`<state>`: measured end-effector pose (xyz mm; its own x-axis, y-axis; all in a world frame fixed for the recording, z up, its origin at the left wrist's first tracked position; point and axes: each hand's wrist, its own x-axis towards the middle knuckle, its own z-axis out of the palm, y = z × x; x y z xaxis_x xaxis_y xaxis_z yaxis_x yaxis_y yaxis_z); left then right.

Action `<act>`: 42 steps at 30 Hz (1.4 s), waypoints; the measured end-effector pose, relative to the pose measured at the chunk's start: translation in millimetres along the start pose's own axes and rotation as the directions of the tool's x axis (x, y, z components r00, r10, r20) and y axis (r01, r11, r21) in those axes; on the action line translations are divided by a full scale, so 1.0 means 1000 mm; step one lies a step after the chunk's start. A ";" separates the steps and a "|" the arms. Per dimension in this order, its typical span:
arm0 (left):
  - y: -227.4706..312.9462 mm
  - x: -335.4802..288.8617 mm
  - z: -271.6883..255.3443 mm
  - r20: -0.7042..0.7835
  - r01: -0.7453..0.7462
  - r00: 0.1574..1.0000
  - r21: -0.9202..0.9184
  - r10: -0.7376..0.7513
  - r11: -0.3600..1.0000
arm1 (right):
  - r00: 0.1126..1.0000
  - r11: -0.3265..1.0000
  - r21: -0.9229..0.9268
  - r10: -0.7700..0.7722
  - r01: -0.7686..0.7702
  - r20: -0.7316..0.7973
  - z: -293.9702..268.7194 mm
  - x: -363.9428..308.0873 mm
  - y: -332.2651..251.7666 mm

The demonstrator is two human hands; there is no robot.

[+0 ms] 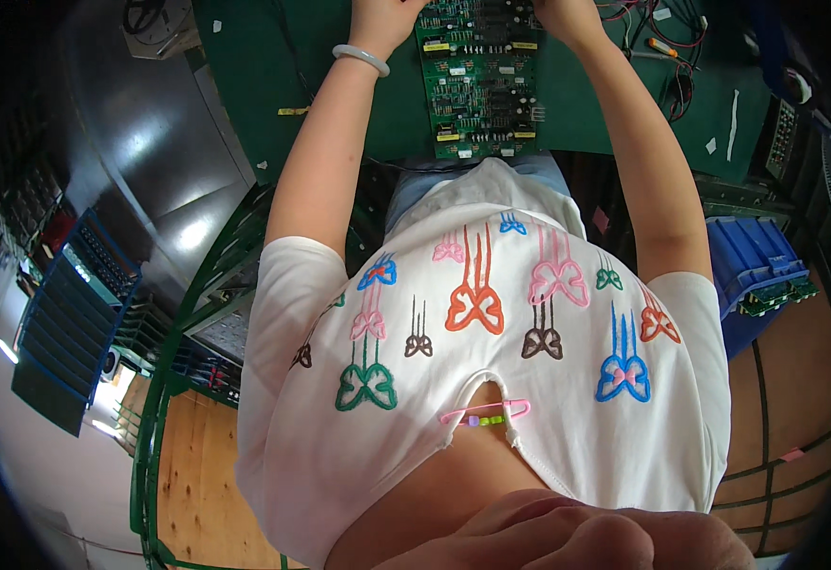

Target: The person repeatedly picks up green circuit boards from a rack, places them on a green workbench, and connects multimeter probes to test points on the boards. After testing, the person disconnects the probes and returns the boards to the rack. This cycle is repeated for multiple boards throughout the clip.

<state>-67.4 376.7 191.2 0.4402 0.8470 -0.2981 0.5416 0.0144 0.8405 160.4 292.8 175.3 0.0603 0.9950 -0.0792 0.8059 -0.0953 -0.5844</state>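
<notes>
A long green circuit board panel [480,104], crowded with small parts, lies on the dark green tabletop in front of me. Yellow-marked parts and white connectors repeat along its length. My left hand [384,21] reaches to the panel's far left edge, with a pale bangle [361,60] on that wrist. At the far right edge of the same panel is my right hand [567,17]. The top of the picture cuts off nearly all the fingers of both hands, so their grip is hidden.
Red and black wires [686,66] lie at the table's far right, near an orange-handled tool [662,47]. A blue bin [753,256] with green boards at its rim stands right of me. Metal sheeting [150,142] is at left. The green table [586,114] ends just before my lap.
</notes>
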 end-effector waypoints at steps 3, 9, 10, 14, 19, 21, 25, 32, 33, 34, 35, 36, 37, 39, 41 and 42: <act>0.006 0.001 0.004 -0.020 -0.026 0.999 0.106 0.028 0.994 | 0.998 0.997 -0.059 0.049 -0.051 -0.048 0.008 -0.001 -0.005; 0.003 0.007 0.017 -0.031 -0.054 0.998 0.144 0.059 0.988 | 0.986 0.994 -0.098 0.041 -0.057 -0.161 0.017 -0.005 -0.009; 0.002 0.008 0.019 -0.038 -0.069 0.996 0.147 0.076 0.987 | 0.985 0.994 -0.096 0.041 -0.057 -0.166 0.018 -0.006 -0.008; 0.002 0.009 0.024 -0.053 -0.105 0.991 0.231 0.120 0.967 | 0.987 0.988 -0.118 0.079 -0.095 -0.138 0.016 -0.006 -0.011; -0.003 0.013 0.027 0.006 -0.214 0.973 0.374 0.229 0.902 | 0.985 0.991 -0.105 0.064 -0.082 -0.158 0.016 -0.008 -0.010; -0.002 0.014 0.031 -0.033 -0.171 0.980 0.375 0.197 0.911 | 0.984 0.991 -0.083 0.091 -0.105 -0.155 0.013 -0.010 -0.013; 0.001 0.017 0.037 -0.055 -0.140 0.980 0.490 0.191 0.860 | 0.980 0.993 -0.079 0.075 -0.091 -0.186 0.020 -0.007 -0.011; 0.003 0.017 0.011 0.093 -0.282 0.957 0.525 0.275 0.803 | 0.981 0.990 0.007 0.138 -0.138 -0.139 0.013 -0.009 -0.017; 0.007 0.012 0.000 0.108 -0.293 0.954 0.540 0.281 0.789 | 0.979 0.986 0.041 0.163 -0.159 -0.119 0.013 -0.009 -0.017; 0.011 0.005 -0.008 0.122 -0.304 0.951 0.551 0.285 0.777 | 0.982 0.991 0.011 0.131 -0.131 -0.135 0.014 -0.008 -0.015; 0.017 -0.001 -0.013 0.138 -0.372 0.922 0.573 0.362 0.730 | 0.984 0.994 -0.018 0.100 -0.104 -0.146 0.017 -0.008 -0.011; 0.024 -0.005 -0.013 0.143 -0.377 0.918 0.605 0.370 0.702 | 0.985 0.996 -0.046 0.069 -0.077 -0.156 0.020 -0.008 -0.008; 0.032 -0.008 -0.013 0.150 -0.385 0.912 0.635 0.382 0.670 | 0.984 0.995 -0.061 0.066 -0.078 -0.168 0.019 -0.009 -0.009; 0.033 -0.009 -0.012 0.153 -0.369 0.918 0.664 0.365 0.650 | 0.980 0.992 -0.092 0.062 -0.081 -0.191 0.016 -0.011 -0.011; 0.022 -0.003 -0.009 0.128 -0.311 0.943 0.674 0.308 0.671 | 0.976 0.996 -0.066 0.042 -0.057 -0.215 0.021 -0.010 -0.007; 0.018 -0.001 -0.009 0.095 -0.321 0.934 0.648 0.344 0.691 | 0.973 0.997 -0.054 0.033 -0.046 -0.227 0.022 -0.010 -0.006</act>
<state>-64.0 381.1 210.8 0.6657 0.7455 -0.0321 0.6970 -0.6059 0.3835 142.2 283.1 162.0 0.2189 0.9718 0.0873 0.8326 -0.1394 -0.5360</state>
